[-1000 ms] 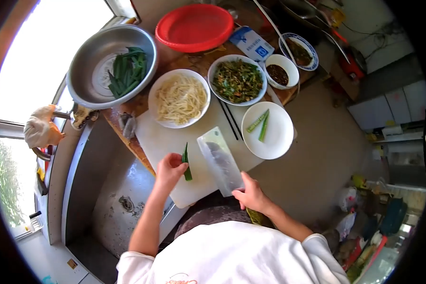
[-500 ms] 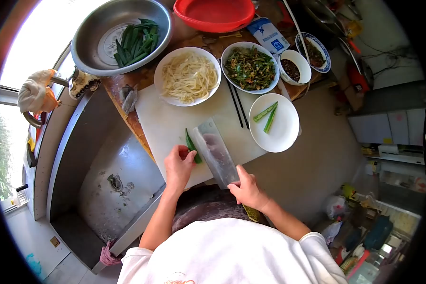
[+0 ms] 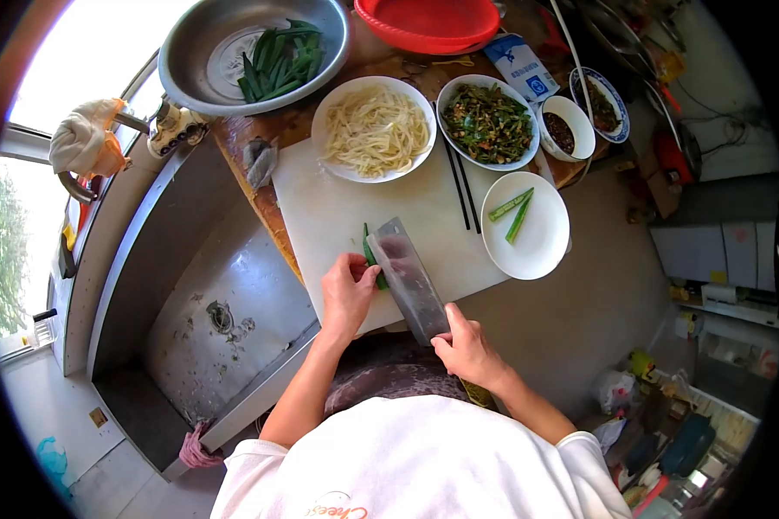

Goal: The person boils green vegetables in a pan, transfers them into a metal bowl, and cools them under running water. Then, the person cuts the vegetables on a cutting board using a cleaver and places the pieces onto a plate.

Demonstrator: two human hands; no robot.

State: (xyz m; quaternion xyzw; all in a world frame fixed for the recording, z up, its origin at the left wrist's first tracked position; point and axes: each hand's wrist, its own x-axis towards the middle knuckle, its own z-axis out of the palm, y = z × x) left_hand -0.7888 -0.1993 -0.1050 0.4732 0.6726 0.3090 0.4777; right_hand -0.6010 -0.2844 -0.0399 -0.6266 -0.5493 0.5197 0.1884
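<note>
A green okra pod (image 3: 370,251) lies on the white cutting board (image 3: 316,208). My left hand (image 3: 349,290) pinches it near its lower end. In my right hand (image 3: 469,346) is the handle of a cleaver (image 3: 409,281), whose broad blade stands right beside the pod, partly covering it. Whether the edge has gone into the pod cannot be made out. To the right, a white plate (image 3: 537,246) bears cut okra pieces (image 3: 515,216). Two black chopsticks (image 3: 460,186) rest on the board left of that plate.
Behind the board stand a bowl of pale shreds (image 3: 376,130), a bowl of chopped greens (image 3: 489,125) and a small bowl of dark sauce (image 3: 558,130). A metal basin (image 3: 190,52) holds more okra, near a red basket (image 3: 424,26). A metal sink (image 3: 221,259) lies left.
The whole view has shifted, so the board and dishes appear farther right. The cleaver blade has come closer to the okra pod and now overlaps it. Both hands keep their hold.
</note>
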